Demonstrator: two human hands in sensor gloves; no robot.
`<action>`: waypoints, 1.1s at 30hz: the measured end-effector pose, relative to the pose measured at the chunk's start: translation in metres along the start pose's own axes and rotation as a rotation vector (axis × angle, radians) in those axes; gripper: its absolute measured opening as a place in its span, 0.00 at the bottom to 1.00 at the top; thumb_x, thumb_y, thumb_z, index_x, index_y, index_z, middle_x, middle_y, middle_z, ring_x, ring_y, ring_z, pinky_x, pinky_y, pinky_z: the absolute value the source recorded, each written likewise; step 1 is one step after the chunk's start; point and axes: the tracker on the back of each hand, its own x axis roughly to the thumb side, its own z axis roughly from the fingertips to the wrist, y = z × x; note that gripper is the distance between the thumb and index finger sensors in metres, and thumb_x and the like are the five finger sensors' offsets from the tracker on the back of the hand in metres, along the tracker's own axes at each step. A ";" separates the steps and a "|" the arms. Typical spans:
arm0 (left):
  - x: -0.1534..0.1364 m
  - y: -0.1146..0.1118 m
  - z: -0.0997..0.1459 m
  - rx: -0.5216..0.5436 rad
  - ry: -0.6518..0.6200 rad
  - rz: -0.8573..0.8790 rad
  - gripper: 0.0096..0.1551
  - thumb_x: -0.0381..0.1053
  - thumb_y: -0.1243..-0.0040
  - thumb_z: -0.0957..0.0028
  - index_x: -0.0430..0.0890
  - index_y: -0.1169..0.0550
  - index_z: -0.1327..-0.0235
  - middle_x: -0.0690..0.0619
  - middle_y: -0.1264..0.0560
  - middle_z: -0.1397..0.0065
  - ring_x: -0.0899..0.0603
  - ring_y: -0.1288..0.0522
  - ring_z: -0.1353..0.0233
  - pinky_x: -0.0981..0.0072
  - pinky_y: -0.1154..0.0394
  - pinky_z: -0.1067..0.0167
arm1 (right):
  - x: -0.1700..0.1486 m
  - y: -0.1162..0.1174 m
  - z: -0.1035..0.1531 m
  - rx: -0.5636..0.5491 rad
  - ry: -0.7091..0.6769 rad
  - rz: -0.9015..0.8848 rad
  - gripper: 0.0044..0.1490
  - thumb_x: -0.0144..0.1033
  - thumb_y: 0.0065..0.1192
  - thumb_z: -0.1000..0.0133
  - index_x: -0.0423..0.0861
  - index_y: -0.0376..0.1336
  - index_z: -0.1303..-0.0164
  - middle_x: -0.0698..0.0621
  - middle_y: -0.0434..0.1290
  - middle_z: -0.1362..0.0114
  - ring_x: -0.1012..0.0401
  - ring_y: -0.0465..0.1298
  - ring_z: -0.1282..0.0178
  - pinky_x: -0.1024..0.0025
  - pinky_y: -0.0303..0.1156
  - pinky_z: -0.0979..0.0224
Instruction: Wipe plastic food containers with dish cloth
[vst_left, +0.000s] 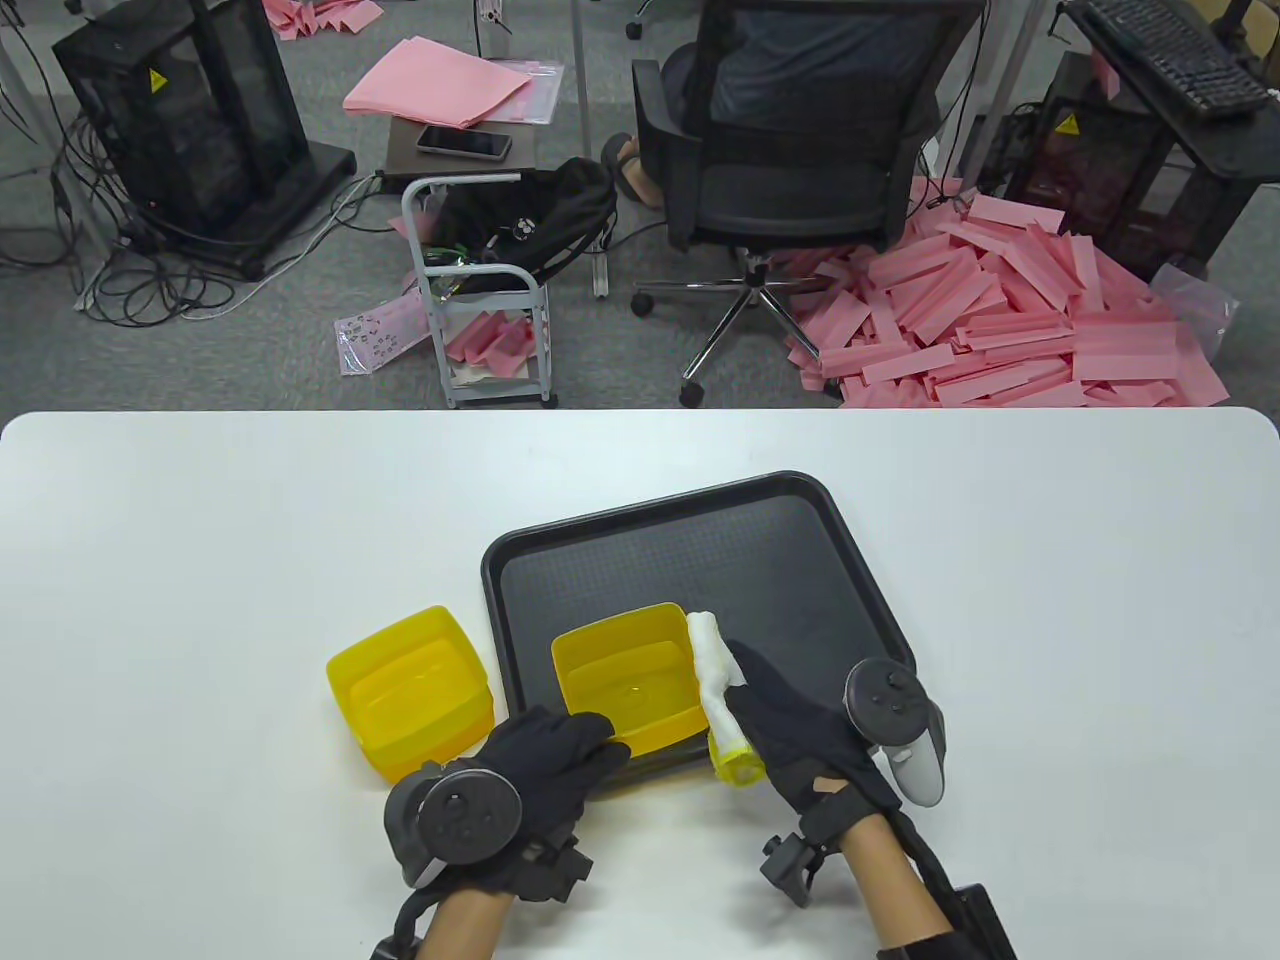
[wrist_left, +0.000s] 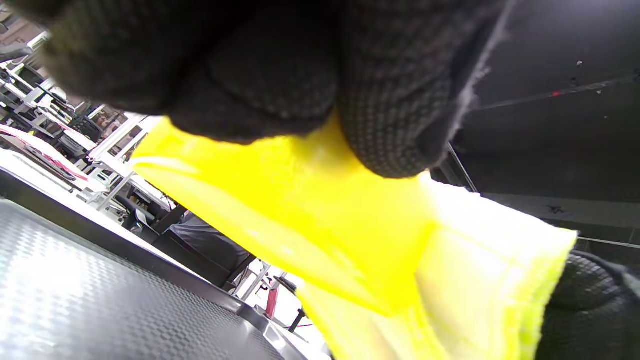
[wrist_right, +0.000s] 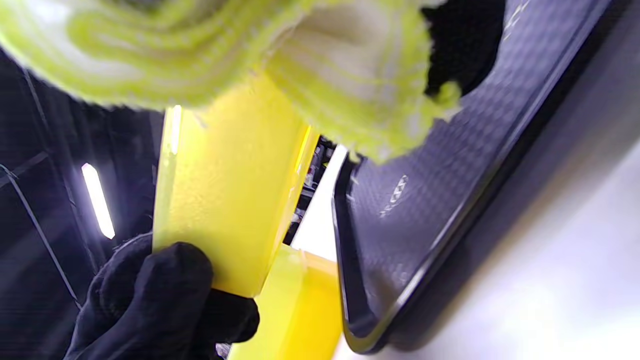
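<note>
A yellow plastic container (vst_left: 630, 680) stands tilted over the near-left part of the black tray (vst_left: 800, 560). My left hand (vst_left: 545, 755) grips its near wall; its fingers (wrist_left: 280, 80) press the yellow plastic (wrist_left: 320, 210), also seen in the right wrist view (wrist_right: 230, 200). My right hand (vst_left: 790, 725) holds a rolled white and yellow dish cloth (vst_left: 718, 690) against the container's right wall; the cloth (wrist_right: 320, 65) fills the top of the right wrist view. A second yellow container (vst_left: 412, 692) sits on the white table, left of the tray.
The white table (vst_left: 200, 560) stretches wide on both sides of the tray. Behind its far edge are an office chair (vst_left: 790, 150), a small cart (vst_left: 480, 300) and a heap of pink foam strips (vst_left: 1010, 320) on the floor.
</note>
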 end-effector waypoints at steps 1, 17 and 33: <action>0.001 0.001 0.000 0.006 -0.003 0.001 0.20 0.61 0.27 0.59 0.50 0.09 0.62 0.51 0.13 0.72 0.43 0.16 0.67 0.54 0.19 0.67 | -0.003 0.003 0.000 -0.015 -0.018 -0.025 0.43 0.55 0.36 0.33 0.42 0.42 0.13 0.38 0.54 0.13 0.40 0.65 0.23 0.46 0.73 0.31; 0.030 -0.008 -0.001 -0.077 -0.183 0.106 0.20 0.61 0.27 0.59 0.50 0.09 0.61 0.52 0.13 0.71 0.43 0.16 0.66 0.54 0.19 0.66 | -0.023 -0.024 0.010 -0.107 -0.078 -0.262 0.41 0.61 0.38 0.33 0.56 0.43 0.11 0.38 0.58 0.16 0.39 0.69 0.29 0.44 0.73 0.33; 0.045 -0.011 0.001 -0.178 -0.294 0.272 0.20 0.61 0.28 0.58 0.51 0.10 0.60 0.51 0.13 0.70 0.43 0.16 0.65 0.53 0.19 0.65 | -0.047 -0.026 0.005 0.287 -0.031 -0.765 0.38 0.66 0.42 0.30 0.53 0.59 0.16 0.39 0.61 0.15 0.37 0.67 0.27 0.47 0.74 0.35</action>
